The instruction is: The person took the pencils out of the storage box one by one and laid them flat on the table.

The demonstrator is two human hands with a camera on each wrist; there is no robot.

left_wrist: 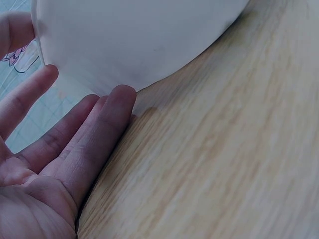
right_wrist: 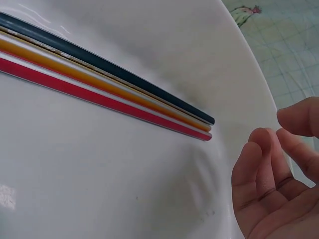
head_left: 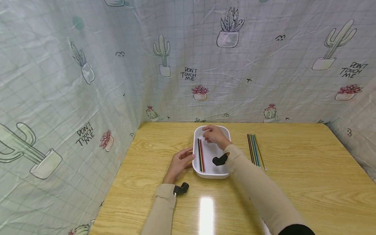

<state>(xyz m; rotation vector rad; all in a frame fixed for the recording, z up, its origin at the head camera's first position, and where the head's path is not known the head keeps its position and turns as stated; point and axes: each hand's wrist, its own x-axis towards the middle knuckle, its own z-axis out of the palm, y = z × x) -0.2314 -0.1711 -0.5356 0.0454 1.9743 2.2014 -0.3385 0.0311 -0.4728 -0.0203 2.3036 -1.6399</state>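
Counts: 1 left hand (head_left: 178,163), 1 right hand (head_left: 215,135), 2 beige sleeves (head_left: 259,182), 2 black wrist devices (head_left: 220,159), 1 white tray (head_left: 211,176), 1 wooden table (head_left: 308,163). Thin pencil-like sticks in the tray (right_wrist: 104,85) = 3, going by the ends in the right wrist view: 1 dark, 1 orange-yellow, 1 red; the loose bunch (head_left: 255,150) on the table is at least 4, packed too tight in the head view for an exact number. "DON'T TOUCH ME" prints (head_left: 189,74) on the backdrop cloth (head_left: 249,104) = 3 readable.
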